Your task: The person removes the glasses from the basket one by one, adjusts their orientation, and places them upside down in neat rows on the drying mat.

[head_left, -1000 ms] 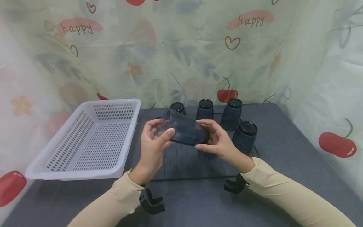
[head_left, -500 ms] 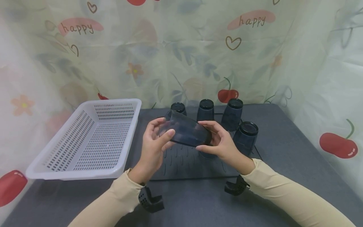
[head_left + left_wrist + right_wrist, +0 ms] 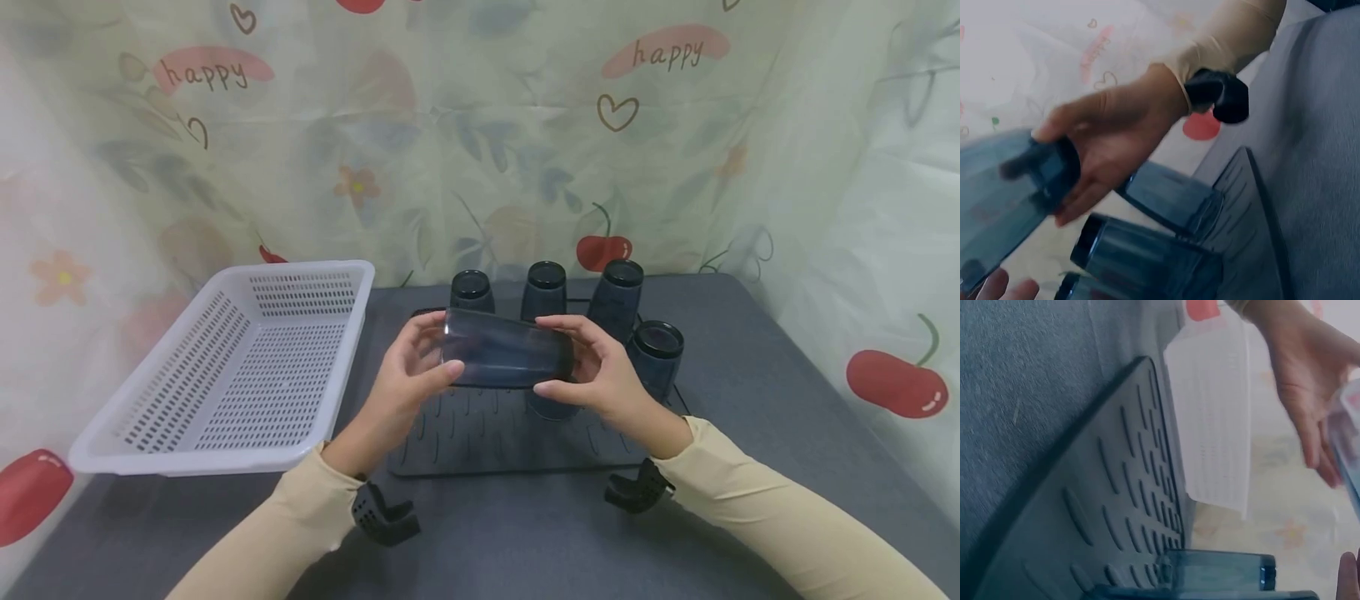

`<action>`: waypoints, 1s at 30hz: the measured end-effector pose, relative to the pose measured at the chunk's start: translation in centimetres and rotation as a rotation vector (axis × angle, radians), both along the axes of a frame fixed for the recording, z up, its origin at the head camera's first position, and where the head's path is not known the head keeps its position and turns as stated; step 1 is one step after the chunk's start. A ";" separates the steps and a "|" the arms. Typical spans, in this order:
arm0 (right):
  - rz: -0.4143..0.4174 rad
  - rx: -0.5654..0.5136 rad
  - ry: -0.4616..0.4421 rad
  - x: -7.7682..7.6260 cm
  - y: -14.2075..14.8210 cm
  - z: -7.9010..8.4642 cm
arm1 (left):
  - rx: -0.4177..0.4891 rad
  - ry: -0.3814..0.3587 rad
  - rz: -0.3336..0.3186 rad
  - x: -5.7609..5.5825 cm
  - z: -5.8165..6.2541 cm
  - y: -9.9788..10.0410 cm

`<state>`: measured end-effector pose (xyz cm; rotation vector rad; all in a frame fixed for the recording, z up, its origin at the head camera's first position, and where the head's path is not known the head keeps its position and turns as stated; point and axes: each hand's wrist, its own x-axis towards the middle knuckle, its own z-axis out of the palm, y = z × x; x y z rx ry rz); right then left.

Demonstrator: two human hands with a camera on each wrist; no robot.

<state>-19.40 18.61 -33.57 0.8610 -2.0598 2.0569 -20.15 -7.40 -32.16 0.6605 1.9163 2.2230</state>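
Observation:
A dark blue-grey glass tumbler [image 3: 506, 350] lies nearly level in the air above the drying mat, mouth to the left. My right hand [image 3: 607, 379] grips its thick base between thumb and fingers; the left wrist view shows that right hand [image 3: 1110, 125] around the base. At the mouth, my left hand [image 3: 405, 371] has spread, relaxed fingers, its thumb tip overlapping the rim. In the right wrist view the left hand [image 3: 1310, 381] is beside the rim; whether it touches is hard to tell. Another tumbler [image 3: 551, 408] stands beneath, mostly hidden by the held one.
Several upside-down tumblers [image 3: 546, 279] stand on the dark ribbed drying mat [image 3: 510, 446] behind and to the right of my hands. A white perforated basket [image 3: 187, 462] sits at the left of the grey table [image 3: 525, 533]. A patterned curtain [image 3: 465, 150] hangs behind.
The tumbler has shifted right with my right hand and turned from tilted to almost level. My left hand has moved slightly left, its fingers loosening from around the mouth.

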 end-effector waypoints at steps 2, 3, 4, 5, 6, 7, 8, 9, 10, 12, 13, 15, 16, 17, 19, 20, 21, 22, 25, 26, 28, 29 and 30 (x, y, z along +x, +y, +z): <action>-0.009 0.001 0.013 0.0 0.2 0.3 | -0.038 0.008 -0.026 -0.2 -0.2 -0.3; -0.010 -0.002 0.020 0.0 0.3 0.4 | -0.059 0.013 -0.039 -0.3 -0.3 -0.4; -0.009 -0.008 0.026 0.0 0.4 0.6 | -0.073 0.017 -0.055 -0.4 -0.4 -0.5; -0.005 -0.014 0.033 0.1 0.5 0.8 | -0.082 0.022 -0.075 -0.5 -0.5 -0.6; -0.002 -0.019 0.042 0.1 0.6 1.0 | -0.088 0.028 -0.097 -0.7 -0.7 -0.7; 0.000 -0.025 0.052 0.1 0.6 1.1 | -0.093 0.034 -0.120 -0.7 -0.8 -0.8; 0.004 -0.029 0.060 0.1 0.7 1.3 | -0.093 0.039 -0.146 -0.8 -0.9 -0.8; 0.006 -0.031 0.066 0.1 0.7 1.4 | -0.094 0.041 -0.171 -0.9 -1.0 -0.8; 0.010 -0.033 0.069 0.2 0.8 1.5 | -0.095 0.046 -0.197 -1.0 -1.1 -0.8; 0.010 -0.034 0.077 0.2 0.8 1.7 | -0.104 0.047 -0.244 -1.1 -1.4 -0.7; 0.014 -0.037 0.077 0.2 0.8 1.8 | -0.116 0.047 -0.264 -1.2 -1.5 -0.6; 0.028 -0.045 0.079 0.2 0.7 1.8 | -0.157 0.047 -0.289 -1.2 -1.6 -0.5; 0.039 -0.053 0.077 0.2 0.6 1.9 | -0.182 0.048 -0.296 -1.2 -1.7 -0.4; 0.048 -0.061 0.076 0.2 0.5 1.9 | -0.207 0.047 -0.301 -1.1 -1.7 -0.4; 0.062 -0.076 0.068 0.2 0.3 1.9 | -0.264 0.050 -0.301 -1.1 -1.8 -0.2; 0.068 -0.084 0.063 0.2 0.2 1.9 | -0.296 0.056 -0.299 -1.0 -1.8 -0.2; 0.074 -0.094 0.058 0.1 0.1 1.8 | -0.316 0.058 -0.301 -1.0 -1.8 -0.1; 0.076 -0.103 0.054 0.2 0.0 1.8 | -0.340 0.065 -0.299 -1.0 -1.8 0.0; 0.079 -0.130 0.053 0.2 -0.3 1.7 | -0.397 0.089 -0.298 -1.0 -2.0 0.2; 0.081 -0.139 0.053 0.2 -0.4 1.7 | -0.411 0.099 -0.298 -1.0 -2.1 0.2; 0.080 -0.149 0.055 0.2 -0.7 1.7 | -0.439 0.117 -0.295 -1.1 -2.2 0.4; 0.081 -0.155 0.054 0.2 -0.8 1.7 | -0.452 0.124 -0.294 -1.1 -2.2 0.4; 0.079 -0.157 0.054 0.3 -0.9 1.7 | -0.471 0.129 -0.290 -1.1 -2.2 0.5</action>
